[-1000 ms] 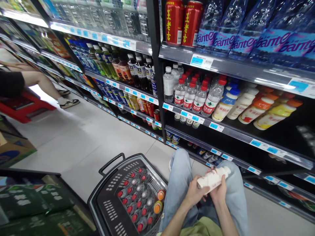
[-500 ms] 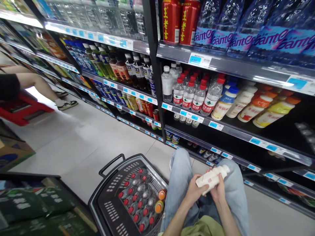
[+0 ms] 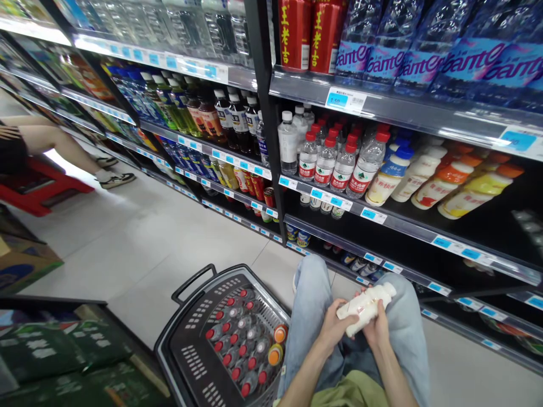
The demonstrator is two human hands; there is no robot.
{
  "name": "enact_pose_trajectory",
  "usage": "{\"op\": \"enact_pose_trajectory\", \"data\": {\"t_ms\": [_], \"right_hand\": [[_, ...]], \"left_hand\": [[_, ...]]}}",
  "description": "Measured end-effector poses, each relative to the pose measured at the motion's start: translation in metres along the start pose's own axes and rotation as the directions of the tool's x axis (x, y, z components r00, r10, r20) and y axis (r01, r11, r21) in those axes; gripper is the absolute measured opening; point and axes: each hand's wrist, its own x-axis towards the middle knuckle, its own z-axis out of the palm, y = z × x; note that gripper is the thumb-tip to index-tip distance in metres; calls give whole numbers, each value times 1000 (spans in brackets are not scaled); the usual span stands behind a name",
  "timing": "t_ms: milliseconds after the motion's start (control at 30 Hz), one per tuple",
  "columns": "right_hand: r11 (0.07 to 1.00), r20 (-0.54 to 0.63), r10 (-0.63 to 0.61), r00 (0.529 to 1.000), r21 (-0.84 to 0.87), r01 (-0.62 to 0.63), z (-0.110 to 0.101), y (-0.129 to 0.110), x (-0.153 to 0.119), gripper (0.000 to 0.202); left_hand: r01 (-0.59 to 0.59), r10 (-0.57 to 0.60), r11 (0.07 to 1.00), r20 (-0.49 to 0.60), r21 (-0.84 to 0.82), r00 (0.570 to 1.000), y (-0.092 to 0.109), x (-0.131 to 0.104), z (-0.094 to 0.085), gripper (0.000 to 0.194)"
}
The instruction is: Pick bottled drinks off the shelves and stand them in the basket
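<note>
Store aisle, pale tiled floor point(image 3: 139, 249), black shelving w/ blue price tags running along the right. The person sits low facing the shelves, knees in light jeans. Both hands meet over the lap on a white bottle point(image 3: 367, 302), lying tilted, cap end up-right: left hand point(image 3: 335, 328) wraps its lower end from the left, fingers closed round it; right hand point(image 3: 377, 330) cups it from beneath, thumb up the side. Bottle sits between the knees, just below the lowest shelf edges.

Left of the legs, touching the knee, a dark plastic basket point(image 3: 186, 350) on the floor, packed w/ upright bottles, mostly red caps, a few orange at the right edge. Mid shelf point(image 3: 403, 226) holds red-capped water bottles point(image 3: 335, 161), then white and yellow drink bottles lying slanted. Top shelf: red cans point(image 3: 305, 34), big water jugs. Far left, another person's leg and shoe by a red stool point(image 3: 38, 189); cardboard boxes near left
</note>
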Motion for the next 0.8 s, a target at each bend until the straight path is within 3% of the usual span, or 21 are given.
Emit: {"op": "enact_pose_trajectory", "data": {"t_ms": [167, 267, 333, 400, 500, 633, 700, 800], "right_hand": [[1000, 102, 25, 994, -5, -25, 5, -2, -7, 83], [998, 148, 67, 987, -7, -67, 4, -3, -11, 96], [995, 162, 104, 981, -13, -103, 3, -3, -13, 101], [993, 162, 121, 979, -31, -118, 3, -3, -14, 100], [995, 153, 96, 984, -51, -89, 5, -3, -15, 93], [994, 157, 100, 983, -67, -90, 12, -6, -16, 85], [988, 179, 145, 973, -79, -132, 14, -9, -19, 81], [957, 213, 281, 936, -134, -257, 14, -9, -29, 76]], "left_hand": [[96, -95, 990, 13, -105, 995, -3, 5, -3, 52], [185, -172, 968, 92, -168, 981, -4, 8, -5, 57], [253, -231, 958, 163, -131, 959, -4, 9, -5, 66], [249, -238, 967, 169, -49, 956, -5, 8, -6, 70], [123, -129, 988, 65, 91, 989, -9, 6, -4, 66], [-39, 47, 944, -17, 327, 999, -6, -1, -2, 57], [-164, 198, 875, -28, 456, 980, 4, -10, -3, 53], [-337, 429, 711, -1, 617, 903, 28, -34, -9, 43]]}}
